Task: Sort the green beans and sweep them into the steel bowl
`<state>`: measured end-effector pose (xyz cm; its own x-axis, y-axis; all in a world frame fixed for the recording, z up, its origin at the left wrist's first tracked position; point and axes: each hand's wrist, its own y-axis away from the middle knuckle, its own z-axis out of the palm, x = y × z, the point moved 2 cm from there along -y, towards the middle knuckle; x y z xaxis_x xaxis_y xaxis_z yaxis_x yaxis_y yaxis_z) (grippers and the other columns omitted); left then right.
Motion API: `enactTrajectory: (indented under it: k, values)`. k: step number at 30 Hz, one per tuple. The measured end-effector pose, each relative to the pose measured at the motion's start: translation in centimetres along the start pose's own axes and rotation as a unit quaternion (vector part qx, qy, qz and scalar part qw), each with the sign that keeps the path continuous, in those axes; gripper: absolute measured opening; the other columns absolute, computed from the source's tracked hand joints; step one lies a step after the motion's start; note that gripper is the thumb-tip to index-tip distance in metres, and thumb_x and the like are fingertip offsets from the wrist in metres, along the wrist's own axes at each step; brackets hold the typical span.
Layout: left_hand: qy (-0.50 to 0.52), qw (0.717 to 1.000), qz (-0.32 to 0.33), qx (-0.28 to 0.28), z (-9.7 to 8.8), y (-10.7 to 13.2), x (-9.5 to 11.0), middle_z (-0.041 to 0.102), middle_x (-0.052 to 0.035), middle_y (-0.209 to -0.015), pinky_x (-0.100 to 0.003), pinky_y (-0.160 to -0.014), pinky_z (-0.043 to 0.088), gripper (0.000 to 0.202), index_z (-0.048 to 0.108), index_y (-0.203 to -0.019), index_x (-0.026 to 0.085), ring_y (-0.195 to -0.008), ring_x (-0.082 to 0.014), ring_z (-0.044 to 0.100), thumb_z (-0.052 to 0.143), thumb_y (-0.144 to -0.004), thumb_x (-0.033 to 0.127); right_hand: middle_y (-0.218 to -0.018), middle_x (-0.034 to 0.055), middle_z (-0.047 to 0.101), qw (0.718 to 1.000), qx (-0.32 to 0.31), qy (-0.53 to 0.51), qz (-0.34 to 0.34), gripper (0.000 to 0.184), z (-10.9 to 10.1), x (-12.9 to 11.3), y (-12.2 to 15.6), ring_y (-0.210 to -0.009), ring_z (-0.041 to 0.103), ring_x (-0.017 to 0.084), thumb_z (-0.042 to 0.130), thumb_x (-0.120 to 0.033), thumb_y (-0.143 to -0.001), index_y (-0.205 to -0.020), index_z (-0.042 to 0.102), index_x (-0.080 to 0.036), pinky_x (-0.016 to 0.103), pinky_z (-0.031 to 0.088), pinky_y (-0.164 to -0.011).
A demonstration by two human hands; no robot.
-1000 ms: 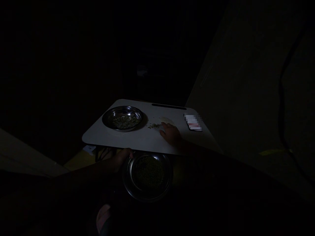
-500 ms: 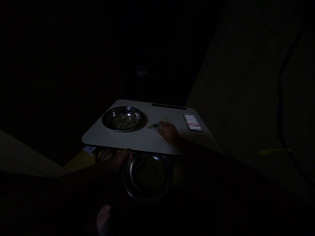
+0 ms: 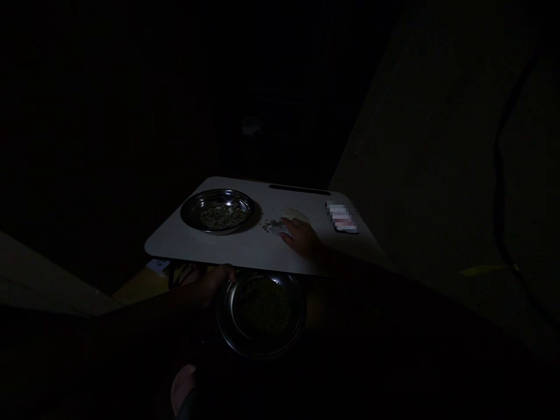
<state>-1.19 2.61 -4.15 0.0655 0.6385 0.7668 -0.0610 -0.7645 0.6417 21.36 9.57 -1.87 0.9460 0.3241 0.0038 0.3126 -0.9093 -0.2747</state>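
Observation:
My right hand [image 3: 301,237] rests on the white lap table [image 3: 210,245], its fingers curled over a thin, pale round sheet [image 3: 298,216]. Beside the fingertips lies a small scatter of green grains [image 3: 272,225]. A steel plate [image 3: 217,193] with green grains in it stands to the left. My left hand [image 3: 214,284] grips the rim of a steel bowl [image 3: 303,309] below the table's near edge. That bowl holds a thick layer of green grains. Its lower part is dim.
A blurred flat object, possibly a phone [image 3: 342,217], lies at the table's right corner. A dark slot runs along the far edge. A dark cable [image 3: 499,163] hangs at the right, and a pink item [image 3: 182,388] shows low down near me.
My right hand has shifted slightly left over the pale sheet. The left hand and both steel vessels have stayed almost in place.

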Motion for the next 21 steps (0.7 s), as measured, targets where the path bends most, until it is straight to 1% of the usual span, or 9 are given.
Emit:
enactTrajectory:
  k: [4,8,11,14,17,19,21]
  values:
    - [0.003,1.0,0.0,-0.014,0.1,0.2,0.2,0.053,-0.0045,-0.044,-0.027,-0.042,0.039,0.005,0.051,-0.05,0.015,-0.041,-0.0157,0.049,0.047,-0.051,0.018,-0.109,0.0116,0.054,1.0,0.007,-0.009,-0.018,0.049,0.0,-0.1,0.1,-0.097,0.049,0.022,0.034,-0.038,-0.084,-0.126,0.038,-0.013,0.032,0.034,-0.083]
    - [-0.001,1.0,-0.012,0.013,0.3,0.8,0.4,0.05,-0.0028,-0.039,-0.025,-0.037,0.035,0.006,0.047,-0.046,0.016,-0.036,-0.0142,0.045,0.047,-0.052,0.016,-0.109,0.0125,0.054,1.0,-0.004,-0.002,-0.007,0.049,0.1,-0.1,-0.1,-0.097,0.049,0.022,0.033,-0.039,-0.084,-0.126,0.037,-0.013,0.032,0.034,-0.083]
    - [0.003,1.0,-0.012,0.028,0.3,1.0,0.5,0.051,-0.0028,-0.04,-0.026,-0.038,0.036,0.006,0.048,-0.046,0.016,-0.037,-0.0146,0.046,0.048,-0.052,0.017,-0.108,0.0126,0.054,1.0,-0.004,0.001,0.001,0.05,0.1,-0.2,-0.3,-0.097,0.049,0.022,0.032,-0.039,-0.085,-0.126,0.037,-0.013,0.032,0.034,-0.082]
    - [0.013,1.0,0.001,0.023,0.2,1.0,0.3,0.05,-0.0019,-0.04,-0.026,-0.039,0.037,0.006,0.049,-0.047,0.016,-0.037,-0.0139,0.046,0.048,-0.053,0.018,-0.109,0.0121,0.054,1.0,-0.009,-0.002,0.005,0.049,0.1,-0.3,-0.4,-0.097,0.049,0.022,0.032,-0.04,-0.084,-0.126,0.037,-0.014,0.032,0.035,-0.081]
    - [0.005,1.0,0.01,0.021,0.0,0.7,0.1,0.047,-0.0015,-0.038,-0.025,-0.037,0.035,0.009,0.048,-0.044,0.016,-0.035,-0.0129,0.043,0.048,-0.053,0.018,-0.109,0.0117,0.054,1.0,-0.011,-0.011,0.0,0.049,0.1,-0.4,-0.3,-0.097,0.049,0.022,0.032,-0.039,-0.084,-0.127,0.036,-0.015,0.033,0.035,-0.081]
    - [-0.003,1.0,0.017,0.025,0.0,0.6,0.1,0.046,-0.0014,-0.037,-0.025,-0.035,0.033,0.011,0.047,-0.043,0.016,-0.034,-0.0123,0.041,0.049,-0.053,0.019,-0.108,0.0118,0.054,1.0,-0.008,-0.013,-0.004,0.049,0.2,-0.4,-0.3,-0.097,0.049,0.022,0.032,-0.039,-0.084,-0.127,0.036,-0.015,0.033,0.035,-0.081]
    - [0.0,1.0,0.015,0.017,0.0,0.5,0.1,0.047,-0.0017,-0.037,-0.025,-0.035,0.034,0.011,0.047,-0.043,0.016,-0.034,-0.0124,0.042,0.049,-0.054,0.02,-0.106,0.0123,0.055,1.0,-0.004,-0.013,-0.006,0.049,0.3,-0.4,-0.3,-0.096,0.049,0.022,0.033,-0.039,-0.084,-0.126,0.037,-0.013,0.033,0.035,-0.081]
